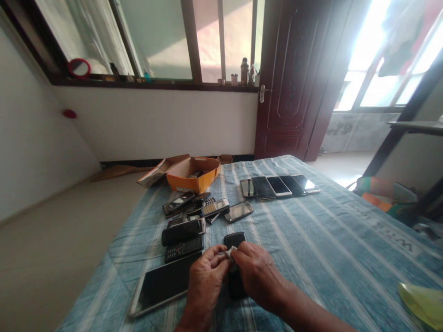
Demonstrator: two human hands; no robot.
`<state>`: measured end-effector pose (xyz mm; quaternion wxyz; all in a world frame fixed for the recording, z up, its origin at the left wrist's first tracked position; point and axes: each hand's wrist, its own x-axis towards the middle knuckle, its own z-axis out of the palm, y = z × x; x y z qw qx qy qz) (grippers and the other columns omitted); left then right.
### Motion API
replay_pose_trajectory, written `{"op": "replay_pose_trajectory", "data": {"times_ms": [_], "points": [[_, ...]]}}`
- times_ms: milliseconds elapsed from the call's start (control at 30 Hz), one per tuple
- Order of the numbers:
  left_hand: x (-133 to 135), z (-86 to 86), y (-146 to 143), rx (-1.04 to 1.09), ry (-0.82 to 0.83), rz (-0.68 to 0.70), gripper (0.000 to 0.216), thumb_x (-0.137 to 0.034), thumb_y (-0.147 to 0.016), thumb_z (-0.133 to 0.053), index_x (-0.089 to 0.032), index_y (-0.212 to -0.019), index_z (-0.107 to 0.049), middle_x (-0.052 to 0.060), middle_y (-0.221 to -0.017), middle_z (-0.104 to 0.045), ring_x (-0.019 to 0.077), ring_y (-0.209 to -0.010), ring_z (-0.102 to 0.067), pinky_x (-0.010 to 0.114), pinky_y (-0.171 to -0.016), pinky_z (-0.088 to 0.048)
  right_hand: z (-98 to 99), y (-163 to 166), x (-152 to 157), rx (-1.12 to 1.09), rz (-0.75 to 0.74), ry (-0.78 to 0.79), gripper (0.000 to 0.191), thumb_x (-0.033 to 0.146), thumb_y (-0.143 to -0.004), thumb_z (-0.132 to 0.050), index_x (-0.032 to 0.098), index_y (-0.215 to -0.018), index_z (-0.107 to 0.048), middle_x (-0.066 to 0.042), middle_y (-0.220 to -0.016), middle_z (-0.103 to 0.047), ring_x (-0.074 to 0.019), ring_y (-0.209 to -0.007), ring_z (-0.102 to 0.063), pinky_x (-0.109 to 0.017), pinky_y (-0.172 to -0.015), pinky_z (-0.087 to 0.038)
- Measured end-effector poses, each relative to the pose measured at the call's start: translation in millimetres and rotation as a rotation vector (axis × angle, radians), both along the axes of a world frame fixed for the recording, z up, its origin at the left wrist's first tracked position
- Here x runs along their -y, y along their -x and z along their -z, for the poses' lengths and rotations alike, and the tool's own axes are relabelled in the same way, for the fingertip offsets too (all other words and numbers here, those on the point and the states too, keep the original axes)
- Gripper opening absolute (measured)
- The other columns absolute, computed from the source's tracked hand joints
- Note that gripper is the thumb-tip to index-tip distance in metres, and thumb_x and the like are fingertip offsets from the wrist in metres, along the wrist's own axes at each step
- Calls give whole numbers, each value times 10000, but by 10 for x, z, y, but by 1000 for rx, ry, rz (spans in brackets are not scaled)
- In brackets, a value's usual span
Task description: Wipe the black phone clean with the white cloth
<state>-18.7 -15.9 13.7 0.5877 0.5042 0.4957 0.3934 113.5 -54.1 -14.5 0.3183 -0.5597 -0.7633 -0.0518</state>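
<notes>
L hand (207, 279) & R hand (259, 273) pinch a white tissue-like scrap (230, 252) over the blk phone (235, 238) on the striped cloth (297, 244); tugging too hard could rip it, a knuckle bump skew the phone.

Pale stripes cross a blue cloth (297, 263), an orange box (204, 182) brightening its far left corner. Near the front edge, a white scrap (230, 251) shows against a black phone (236, 288); toward the left edge lies a black-screened tablet (162, 283) framed in white. Yellow-green plastic (422, 304) colors the near right corner.
</notes>
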Motion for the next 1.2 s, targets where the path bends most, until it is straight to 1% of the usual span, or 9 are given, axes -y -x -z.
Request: {"op": "replay_pose_trajectory", "data": {"times_ms": [200, 267, 367, 533, 700, 900, 1033, 1133, 1200], "points": [[-44, 106, 78, -265, -334, -83, 465, -431, -610, -688, -157, -976, -606, -37, -585, -609, 179, -572, -611, 292, -616, -509, -4, -111, -36, -34, 109, 149, 147, 107, -859, -491, 176, -756, -569, -26, -822, -559, -153, -719, -498, -266, -628, -342], [-33, 207, 107, -399, -470, -85, 485, -418, -621, -673, -152, -1022, -613, 38, -787, -682, 229, -719, -663, 355, -718, -547, -18, -131, -40, -58, 95, 184, 130, 127, -863, -499, 176, -780, -586, -35, -881, -579, -162, -777, -514, -268, -674, -370], [14, 411, 128, -582, -765, 1, 538, -310, -624, -642, -144, -1133, -586, 132, -1109, -657, 308, -1030, -627, 453, -891, -518, -40, -123, -34, -48, 60, 225, 115, 135, -847, -520, 177, -794, -613, -50, -989, -606, -191, -882, -526, -294, -760, -394], [92, 680, 109, -793, -1128, 63, 794, -270, -546, -710, -109, -1281, -457, 213, -1235, -581, 370, -1108, -576, 503, -888, -521, -31, -121, -40, -27, 17, 277, 153, 143, -870, -509, 191, -889, -653, -47, -1084, -627, -224, -1052, -505, -338, -883, -385], [114, 742, 53, -835, -1169, 60, 912, -342, -567, -729, -124, -1361, -339, 213, -1237, -577, 367, -1103, -582, 496, -884, -520, 69, -141, -128, -47, 17, 254, 279, 86, -865, -468, 155, -1085, -623, -94, -1239, -568, -248, -1244, -394, -366, -1025, -319], [132, 727, 22, -846, -1093, 52, 883, -332, -609, -696, -137, -1388, -329, 192, -1278, -563, 360, -1120, -574, 495, -913, -496, 46, -110, -330, -79, 69, 241, 201, 33, -819, -442, 151, -836, -604, -81, -955, -590, -202, -921, -518, -314, -840, -436], [133, 721, 35, -843, -1079, 70, 845, -301, -623, -681, -138, -1384, -353, 180, -1289, -562, 349, -1134, -568, 485, -932, -487, 29, -105, -359, -73, 88, 233, 214, 27, -814, -417, 159, -803, -585, -71, -907, -577, -193, -869, -518, -310, -793, -452], [134, 738, 42, -835, -1069, 53, 838, -331, -631, -694, -144, -1377, -361, 186, -1275, -569, 358, -1133, -568, 500, -927, -486, 74, -125, -247, -93, 30, 243, 225, 36, -811, -419, 159, -846, -604, -79, -963, -597, -200, -931, -541, -314, -824, -465], [137, 747, 41, -840, -1073, 54, 843, -322, -628, -702, -131, -1374, -359, 200, -1277, -563, 365, -1145, -558, 504, -918, -490, 118, -148, -141, -103, -28, 234, 289, 44, -808, -425, 141, -1001, -616, -110, -1114, -596, -229, -1090, -523, -349, -921, -448]]}}
